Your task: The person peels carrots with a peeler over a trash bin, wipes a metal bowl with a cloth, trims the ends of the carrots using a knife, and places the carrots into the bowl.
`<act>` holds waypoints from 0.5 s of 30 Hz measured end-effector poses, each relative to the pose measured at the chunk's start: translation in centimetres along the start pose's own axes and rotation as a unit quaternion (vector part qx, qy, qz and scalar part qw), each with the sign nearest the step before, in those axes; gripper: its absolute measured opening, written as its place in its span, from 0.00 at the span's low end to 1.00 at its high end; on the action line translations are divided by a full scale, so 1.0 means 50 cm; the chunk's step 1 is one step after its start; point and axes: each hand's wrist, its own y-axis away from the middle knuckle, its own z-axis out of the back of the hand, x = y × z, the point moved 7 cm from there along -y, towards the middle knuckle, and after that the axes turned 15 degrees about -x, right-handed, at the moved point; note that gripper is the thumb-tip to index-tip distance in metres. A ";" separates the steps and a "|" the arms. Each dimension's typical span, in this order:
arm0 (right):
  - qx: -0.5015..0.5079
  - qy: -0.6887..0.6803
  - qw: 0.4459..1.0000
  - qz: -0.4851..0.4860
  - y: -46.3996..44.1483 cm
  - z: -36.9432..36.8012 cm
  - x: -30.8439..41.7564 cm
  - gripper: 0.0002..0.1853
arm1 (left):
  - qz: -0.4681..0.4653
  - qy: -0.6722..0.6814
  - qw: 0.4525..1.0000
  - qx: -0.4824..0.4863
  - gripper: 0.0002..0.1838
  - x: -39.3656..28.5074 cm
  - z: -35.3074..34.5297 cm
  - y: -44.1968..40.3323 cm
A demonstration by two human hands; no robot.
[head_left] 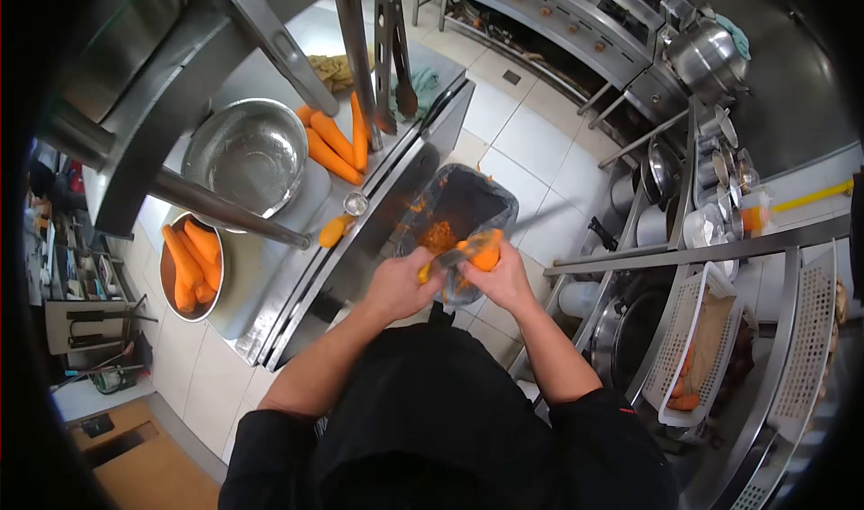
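Note:
Above a lined bin (500,195) with orange peelings (438,236) inside, my left hand (405,285) is closed round a yellow-handled tool (424,273), whose blurred metal end meets an orange carrot (484,252). My right hand (502,279) grips that carrot. On the steel counter to the left lie several whole carrots (333,154) and a small yellow-orange handled tool (335,231) with a round metal end. A metal bowl (193,310) holds several peeled carrots (183,256). Behind it sits a large empty metal bowl (247,159).
Steel shelf posts (229,208) rise over the counter's edge, with tongs (382,60) hanging there. A stove (549,10) stands at the back. On the right are racks with pots (706,55) and white plastic baskets (675,348).

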 end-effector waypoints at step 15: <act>-0.010 0.121 0.988 0.092 0.020 0.017 -0.021 0.26 | -0.147 -0.113 0.981 0.060 0.18 -0.081 -0.059 -0.006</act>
